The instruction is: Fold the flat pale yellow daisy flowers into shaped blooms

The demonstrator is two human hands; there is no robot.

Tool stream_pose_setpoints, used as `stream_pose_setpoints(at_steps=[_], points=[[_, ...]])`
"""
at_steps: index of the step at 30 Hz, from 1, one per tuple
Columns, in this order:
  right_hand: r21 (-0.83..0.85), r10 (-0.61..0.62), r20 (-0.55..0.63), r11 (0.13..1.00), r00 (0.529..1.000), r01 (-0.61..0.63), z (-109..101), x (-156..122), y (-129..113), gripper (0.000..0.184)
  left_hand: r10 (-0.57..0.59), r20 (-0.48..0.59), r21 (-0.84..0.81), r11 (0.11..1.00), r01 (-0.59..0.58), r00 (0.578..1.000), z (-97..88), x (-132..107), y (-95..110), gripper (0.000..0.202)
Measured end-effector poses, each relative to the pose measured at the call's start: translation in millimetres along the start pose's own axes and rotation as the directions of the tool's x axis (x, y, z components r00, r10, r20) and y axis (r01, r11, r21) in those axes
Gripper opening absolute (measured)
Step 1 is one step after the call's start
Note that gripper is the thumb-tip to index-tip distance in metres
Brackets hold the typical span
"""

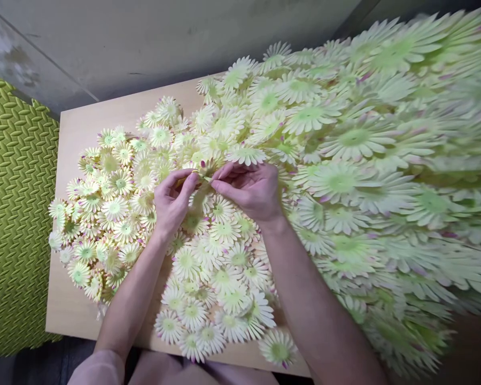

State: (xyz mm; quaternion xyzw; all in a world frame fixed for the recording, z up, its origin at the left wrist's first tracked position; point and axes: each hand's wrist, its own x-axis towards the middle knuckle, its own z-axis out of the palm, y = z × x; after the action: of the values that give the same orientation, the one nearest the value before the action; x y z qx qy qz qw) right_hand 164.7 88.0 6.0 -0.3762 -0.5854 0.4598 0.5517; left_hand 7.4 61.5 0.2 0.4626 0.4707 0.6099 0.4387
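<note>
My left hand [172, 199] is closed in a pinch, thumb against forefinger, over the middle of the flower pile. Facing it a short gap away, my right hand [250, 190] pinches from the other side, its remaining fingers curled. Between the fingertips is an artificial flower piece [206, 177], pale green-yellow and partly covered by my fingers. Daisy-like artificial flower heads [225, 231], cream petals with light green centres and some pink tips, lie below and around both hands. A white flower head [246, 154] lies against the top of my right hand.
Smaller flower heads [114, 208] are heaped at left on the wooden tabletop [80, 120]. A larger heap [353, 138] fills the right side, blurred towards the edge. Beyond the table are a grey wall [176, 37] and a green woven-pattern mat [16, 214].
</note>
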Motion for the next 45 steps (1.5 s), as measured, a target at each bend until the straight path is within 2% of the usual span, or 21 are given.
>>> stream_pose_setpoints(at_steps=[3, 8, 12, 15, 19, 21, 25, 27, 30, 34, 36, 38, 41, 43, 45], points=[[0.021, 0.011, 0.012, 1.0, 1.0, -0.011, -4, 1, 5, 0.013, -0.049, -0.038, -0.002, 0.999, 0.049, 0.998, -0.4, -1, 2, 0.02], [0.118, 0.061, 0.028, 0.991, 0.998, -0.064, -8, 0, 14, 0.007, -0.038, -0.037, 0.027, 0.999, 0.039, 0.999, -2.7, -1, 2, 0.021], [0.24, 0.175, -0.06, 0.958, 0.983, -0.156, -14, 3, 16, 0.011, -0.072, -0.099, -0.087, 0.994, 0.064, 0.992, -4.4, 3, -6, 0.027], [0.298, 0.212, -0.133, 0.94, 0.968, -0.165, -21, 9, 14, 0.016, -0.097, -0.165, -0.178, 0.982, 0.067, 0.981, -4.7, 6, -10, 0.027], [0.411, 0.207, -0.158, 0.903, 0.966, -0.126, -18, 11, 8, 0.006, -0.078, -0.185, -0.121, 0.991, 0.056, 0.98, -3.9, 3, -8, 0.025], [0.362, 0.173, -0.12, 0.925, 0.978, -0.12, -13, 8, 5, 0.005, -0.044, -0.17, -0.049, 0.998, 0.036, 0.985, -3.1, 1, -5, 0.024], [0.009, 0.075, 0.058, 0.997, 0.995, -0.076, -2, 0, 2, 0.015, 0.033, -0.072, 0.047, 0.998, -0.03, 0.997, -0.9, -1, 0, 0.018], [-0.088, 0.086, 0.078, 0.993, 0.993, -0.079, 2, -3, 0, 0.018, 0.083, -0.034, 0.082, 0.993, -0.08, 0.996, 0.4, -1, 1, 0.017], [-0.136, 0.113, 0.042, 0.985, 0.993, -0.106, 6, -5, -5, 0.02, 0.123, -0.008, 0.118, 0.986, -0.121, 0.992, 1.3, -1, 0, 0.017], [-0.093, 0.087, 0.033, 0.992, 0.996, -0.083, 5, -3, -5, 0.028, 0.066, -0.026, 0.068, 0.996, -0.064, 0.997, 0.6, -3, 2, 0.017], [-0.027, 0.083, -0.007, 0.996, 0.997, -0.083, 3, 0, -2, 0.03, 0.04, -0.064, 0.065, 0.997, -0.036, 0.997, -0.2, -3, 3, 0.019], [0.081, 0.114, -0.115, 0.991, 0.987, -0.105, -1, 3, 3, 0.029, 0.032, -0.111, 0.07, 0.997, -0.024, 0.993, -1.2, -3, 2, 0.02], [0.265, 0.198, -0.302, 0.957, 0.932, -0.118, -5, 7, 8, 0.029, 0.017, -0.164, 0.007, 1.0, -0.016, 0.986, -2.6, -1, -2, 0.021], [0.305, 0.203, -0.339, 0.947, 0.919, -0.097, -7, 8, 10, 0.036, -0.004, -0.177, -0.045, 0.999, -0.004, 0.984, -2.9, -1, -4, 0.021], [0.24, 0.131, -0.291, 0.969, 0.948, -0.06, -7, 6, 10, 0.041, -0.02, -0.172, -0.055, 0.998, 0.011, 0.985, -2.3, -1, -4, 0.022]])
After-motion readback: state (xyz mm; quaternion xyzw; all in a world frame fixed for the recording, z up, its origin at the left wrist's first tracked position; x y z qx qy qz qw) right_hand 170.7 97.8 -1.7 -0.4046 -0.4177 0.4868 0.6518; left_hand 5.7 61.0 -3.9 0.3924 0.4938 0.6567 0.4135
